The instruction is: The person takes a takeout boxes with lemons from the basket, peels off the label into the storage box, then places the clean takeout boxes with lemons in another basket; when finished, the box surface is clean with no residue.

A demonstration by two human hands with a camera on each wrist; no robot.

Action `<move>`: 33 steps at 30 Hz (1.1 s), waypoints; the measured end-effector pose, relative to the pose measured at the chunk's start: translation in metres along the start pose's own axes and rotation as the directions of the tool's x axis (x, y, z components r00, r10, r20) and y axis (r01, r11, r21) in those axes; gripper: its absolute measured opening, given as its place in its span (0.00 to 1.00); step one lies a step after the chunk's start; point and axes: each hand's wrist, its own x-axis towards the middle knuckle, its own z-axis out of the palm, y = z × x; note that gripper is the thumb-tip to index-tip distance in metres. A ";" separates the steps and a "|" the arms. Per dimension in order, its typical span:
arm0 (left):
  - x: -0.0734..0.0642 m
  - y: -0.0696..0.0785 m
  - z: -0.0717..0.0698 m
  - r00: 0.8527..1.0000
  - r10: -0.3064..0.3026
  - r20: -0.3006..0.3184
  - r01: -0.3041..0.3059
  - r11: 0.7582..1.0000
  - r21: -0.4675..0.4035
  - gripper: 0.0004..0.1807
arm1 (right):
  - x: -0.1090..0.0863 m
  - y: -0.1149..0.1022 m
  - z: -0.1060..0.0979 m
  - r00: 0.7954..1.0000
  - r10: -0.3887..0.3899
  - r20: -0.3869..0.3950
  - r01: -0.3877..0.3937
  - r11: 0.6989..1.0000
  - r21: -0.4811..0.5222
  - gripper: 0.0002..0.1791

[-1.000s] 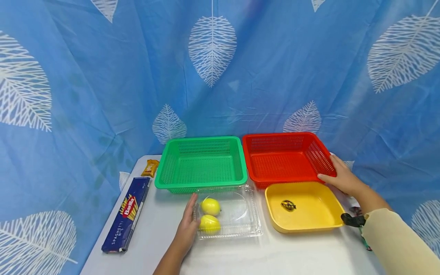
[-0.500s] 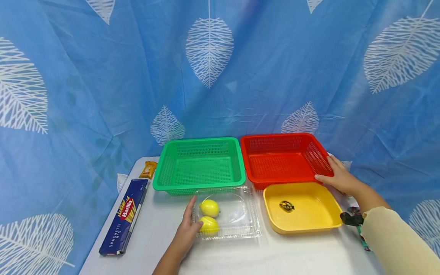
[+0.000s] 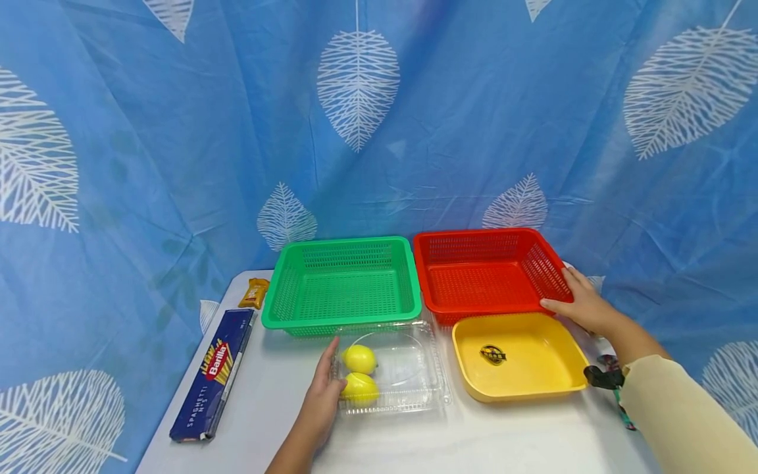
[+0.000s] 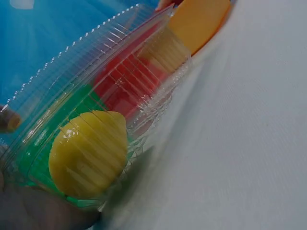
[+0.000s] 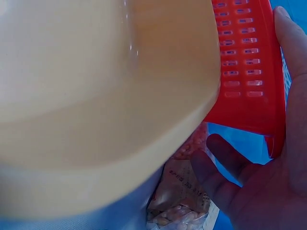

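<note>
A clear plastic clamshell box (image 3: 408, 368) lies at the front middle of the table with two lemons (image 3: 359, 359) in its left part. My left hand (image 3: 322, 398) rests against the box's left side, fingers fairly straight along it and thumb at its near left part. In the left wrist view a lemon (image 4: 88, 155) shows through the ribbed plastic. At the right, my right hand (image 3: 583, 306) touches the near right corner of a red basket (image 3: 485, 283), thumb along the front rim. In the right wrist view its fingers (image 5: 230, 153) are spread below that corner.
A green basket (image 3: 352, 293) stands left of the red one. Before the red basket sits a yellow basin (image 3: 527, 355). A blue spaghetti box (image 3: 213, 378) and small orange packet (image 3: 254, 293) lie at the left. A bag (image 5: 177, 191) lies beyond the basin's right side.
The head view has shifted slightly, so things appear a little further left. Both hands stay at the same places, on the clamshell box and the red basket.
</note>
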 end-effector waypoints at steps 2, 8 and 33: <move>-0.001 0.002 0.001 1.000 -0.008 -0.009 0.008 1.000 -0.003 0.48 | 0.000 0.000 -0.001 1.000 0.000 0.001 0.000 1.000 0.000 0.72; -0.006 0.008 0.006 0.997 -0.075 0.020 0.076 0.995 -0.057 0.47 | -0.004 -0.002 -0.002 1.000 0.003 -0.004 -0.003 1.000 -0.013 0.71; -0.011 0.100 0.024 0.997 0.057 0.061 -0.053 0.997 -0.056 0.44 | -0.003 -0.008 0.000 1.000 0.021 -0.007 -0.021 0.999 0.026 0.71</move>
